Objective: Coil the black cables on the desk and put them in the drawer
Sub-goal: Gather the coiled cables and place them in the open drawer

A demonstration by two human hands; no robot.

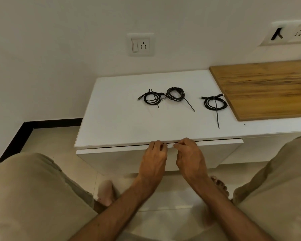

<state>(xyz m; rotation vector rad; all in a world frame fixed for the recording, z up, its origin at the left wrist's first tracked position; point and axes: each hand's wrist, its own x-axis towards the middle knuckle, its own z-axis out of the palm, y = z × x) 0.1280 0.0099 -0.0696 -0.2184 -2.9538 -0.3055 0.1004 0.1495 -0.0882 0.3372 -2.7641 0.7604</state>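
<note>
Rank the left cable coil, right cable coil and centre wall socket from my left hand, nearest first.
1. Left cable coil, just beyond the left hand.
2. Right cable coil, beside the wooden board.
3. Wall socket, on the wall behind the desk.

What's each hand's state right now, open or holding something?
Left hand: fingers curled over the top edge of the flat white drawer front, gripping it.
Right hand: gripping the same edge, right beside it.

One head-worn wide-angle view looks forward and down, close over the white desk (122, 122); the wall (59, 40) lies beyond.
</note>
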